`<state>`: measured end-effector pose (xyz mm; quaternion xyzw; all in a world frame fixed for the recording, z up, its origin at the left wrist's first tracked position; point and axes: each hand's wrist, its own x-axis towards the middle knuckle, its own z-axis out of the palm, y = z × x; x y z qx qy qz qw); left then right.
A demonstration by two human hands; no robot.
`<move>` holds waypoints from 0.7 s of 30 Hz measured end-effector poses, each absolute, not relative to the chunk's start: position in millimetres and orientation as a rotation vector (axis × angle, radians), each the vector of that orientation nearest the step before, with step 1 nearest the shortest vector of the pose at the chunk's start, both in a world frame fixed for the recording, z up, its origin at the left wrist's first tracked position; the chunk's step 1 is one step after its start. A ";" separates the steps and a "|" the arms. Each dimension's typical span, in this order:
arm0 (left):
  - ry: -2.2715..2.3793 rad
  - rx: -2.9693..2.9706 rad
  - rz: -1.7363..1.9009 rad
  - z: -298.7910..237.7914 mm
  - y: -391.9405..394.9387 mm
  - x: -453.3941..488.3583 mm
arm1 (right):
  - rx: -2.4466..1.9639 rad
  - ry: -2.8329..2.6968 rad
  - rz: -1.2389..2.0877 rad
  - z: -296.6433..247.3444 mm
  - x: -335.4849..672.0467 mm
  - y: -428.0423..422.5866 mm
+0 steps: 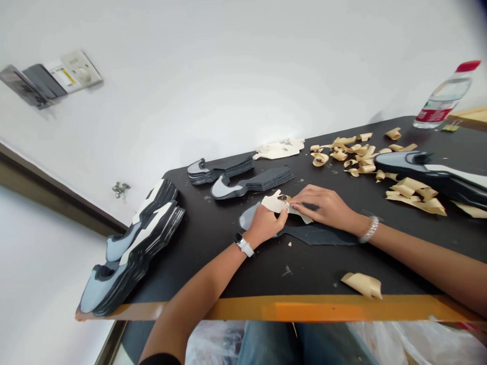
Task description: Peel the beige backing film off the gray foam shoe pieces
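Shoe-upper piece (pixel 309 234): we find it lying flat on the black table (pixel 214 268), directly in front of the person and under both hands. Its long axis runs left to right across the view, roughly along the orange front edge (pixel 312 309). The grey end points left and the dark end points right, toward the right wrist.

The left hand (pixel 264 223) pinches a cream backing paper (pixel 273 203) between thumb and curled fingers, at the grey end of the piece. The right hand (pixel 326 206) rests on the piece with its fingers stretched out and held close together, the tips meeting the paper. We cannot tell whether those tips nip it.

On writing, the bottle (pixel 444 98) at the far right corner carries a red label and a red cap, with text too blurred to read. The wall panel (pixel 75 71) shows a yellow mark, also illegible.

We note a watch (pixel 244 244) on the left wrist and a bracelet (pixel 368 229) on the right. Stacks of cut pieces (pixel 137 245) sit at the left edge of the table. Curled paper strips (pixel 358 154) lie scattered beyond the right hand.
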<state>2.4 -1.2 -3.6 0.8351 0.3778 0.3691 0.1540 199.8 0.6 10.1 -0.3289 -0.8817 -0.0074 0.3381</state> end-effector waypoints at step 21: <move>1.088 2.375 1.018 -3.3 -1.8 3.8 | -0.909 -2.260 -0.048 8.3 199.9 1.6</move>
